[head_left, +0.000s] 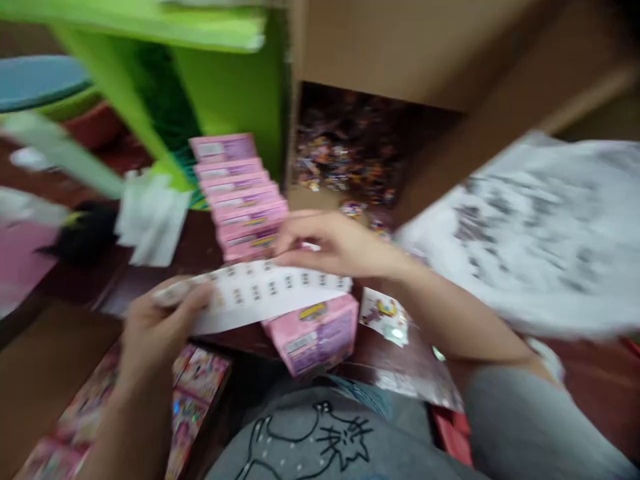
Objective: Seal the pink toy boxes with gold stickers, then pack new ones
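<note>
My left hand [155, 327] is closed on the left end of a long white sheet of small stickers [260, 293]. My right hand [330, 243] reaches over the sheet's right part, fingers curled and pinching at its top edge. Just behind the sheet stands a row of several pink boxes [240, 197]. One more pink box [315, 337] lies under the sheet, near my lap. The picture is smeared by motion.
A large cardboard box [430, 60] with colourful small items inside lies open behind. A green stand [165, 93] is at the left. A white printed plastic bag [540, 233] lies at the right. A carton of pink packs [195, 387] sits at the lower left.
</note>
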### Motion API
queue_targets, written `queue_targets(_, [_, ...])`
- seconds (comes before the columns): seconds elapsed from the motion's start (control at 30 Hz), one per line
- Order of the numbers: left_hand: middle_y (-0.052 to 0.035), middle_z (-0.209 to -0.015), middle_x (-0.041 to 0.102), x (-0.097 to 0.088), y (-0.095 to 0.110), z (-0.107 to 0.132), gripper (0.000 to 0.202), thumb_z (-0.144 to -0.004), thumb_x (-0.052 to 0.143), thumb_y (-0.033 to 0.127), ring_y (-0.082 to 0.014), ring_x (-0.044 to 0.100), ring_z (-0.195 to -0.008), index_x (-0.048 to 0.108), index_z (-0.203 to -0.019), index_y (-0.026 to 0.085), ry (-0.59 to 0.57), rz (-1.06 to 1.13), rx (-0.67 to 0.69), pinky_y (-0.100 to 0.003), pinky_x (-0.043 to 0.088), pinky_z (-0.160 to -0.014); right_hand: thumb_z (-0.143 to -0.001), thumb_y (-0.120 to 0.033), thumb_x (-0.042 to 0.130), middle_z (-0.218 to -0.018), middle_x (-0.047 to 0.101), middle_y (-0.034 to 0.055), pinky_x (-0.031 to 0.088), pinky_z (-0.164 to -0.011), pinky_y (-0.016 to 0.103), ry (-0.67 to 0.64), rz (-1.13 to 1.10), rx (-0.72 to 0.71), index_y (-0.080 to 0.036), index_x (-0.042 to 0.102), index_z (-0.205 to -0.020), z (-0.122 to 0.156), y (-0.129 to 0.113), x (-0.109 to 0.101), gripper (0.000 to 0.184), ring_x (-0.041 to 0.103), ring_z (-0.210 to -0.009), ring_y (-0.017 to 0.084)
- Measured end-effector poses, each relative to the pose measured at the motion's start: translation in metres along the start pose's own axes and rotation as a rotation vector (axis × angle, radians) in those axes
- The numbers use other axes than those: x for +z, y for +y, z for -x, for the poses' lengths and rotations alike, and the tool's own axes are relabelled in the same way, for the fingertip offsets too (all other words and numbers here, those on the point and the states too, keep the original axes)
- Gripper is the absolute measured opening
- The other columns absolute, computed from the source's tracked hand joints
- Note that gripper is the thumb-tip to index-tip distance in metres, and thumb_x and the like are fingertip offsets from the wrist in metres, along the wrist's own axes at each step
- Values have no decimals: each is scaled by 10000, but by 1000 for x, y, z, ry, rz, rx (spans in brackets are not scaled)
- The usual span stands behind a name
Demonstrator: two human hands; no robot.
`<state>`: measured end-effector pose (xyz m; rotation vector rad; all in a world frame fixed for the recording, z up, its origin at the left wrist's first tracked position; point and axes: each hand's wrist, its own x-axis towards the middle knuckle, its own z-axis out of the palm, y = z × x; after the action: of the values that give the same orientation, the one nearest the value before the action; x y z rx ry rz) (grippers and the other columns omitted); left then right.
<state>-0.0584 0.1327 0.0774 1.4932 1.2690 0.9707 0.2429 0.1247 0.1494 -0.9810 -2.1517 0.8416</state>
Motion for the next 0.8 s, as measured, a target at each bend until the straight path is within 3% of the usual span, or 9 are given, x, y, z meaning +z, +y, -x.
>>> queue_targets(0.07, [-11,-687,706,-7,-2,14,293,-775,889,439,-126,582,-569,771,-761,171,105,58,-59,-198,482,-505,-1032,-347,717,-1005,792,37,569,-839,342,98,-17,55,-243,745,-961,-1,5,-6,129,717,-929,190])
queue_targets(0.13, [-23,-689,703,-8,-6,12,329,-773,899,459,-128,588,-572,767,-763,158,68,165,-112,-198,482,-504,-1028,-410,723,-985,799,45,580,-797,373,120,1,113,-277,767,-968,-10,11,-8,152,722,-892,214])
queue_targets(0.23, [-42,-733,735,-7,-9,5,370,-789,911,503,-140,626,-599,782,-807,156,-21,292,-141,-203,506,-525,-1019,-466,723,-1024,816,58,587,-761,382,0,47,137,-277,792,-1028,-22,11,0,202,739,-894,229])
queue_targets(0.33, [-42,-747,749,-8,-9,6,368,-801,920,503,-139,638,-603,794,-840,159,-19,304,-128,-199,508,-533,-1018,-443,724,-1008,818,54,585,-777,363,-112,39,90,-243,788,-984,-28,5,7,213,748,-898,209])
queue_targets(0.43, [-49,-754,757,-11,-12,8,406,-801,917,539,-152,644,-599,793,-856,156,-5,295,-166,-213,512,-524,-1029,-421,714,-952,800,40,578,-785,359,-29,32,46,-257,774,-942,-34,6,4,195,738,-883,199])
queue_targets(0.53, [-57,-767,764,-12,-17,6,433,-784,928,557,-166,658,-611,781,-843,155,-20,315,-223,-229,529,-531,-1029,-428,705,-995,796,50,567,-824,386,79,134,47,-272,758,-936,-44,23,0,189,735,-932,224])
queue_targets(0.67, [-42,-731,753,-11,-20,4,399,-793,934,529,-154,651,-589,779,-826,163,-46,334,-237,-212,515,-527,-1027,-338,701,-982,791,40,513,-852,376,24,314,14,-240,713,-908,-56,58,10,154,736,-952,229])
queue_targets(0.73, [-41,-740,760,-10,-18,2,385,-794,935,522,-153,654,-587,789,-843,170,-69,362,-224,-210,516,-528,-1016,-300,731,-1069,799,40,478,-890,387,57,430,42,-243,721,-1024,-58,67,19,58,738,-988,236])
queue_targets(0.8, [-36,-731,752,-10,-16,-1,378,-802,929,521,-147,646,-581,788,-843,173,-83,379,-207,-207,510,-523,-990,-298,782,-1165,792,60,453,-923,413,112,530,66,-250,717,-1163,-58,69,23,191,736,-1011,253])
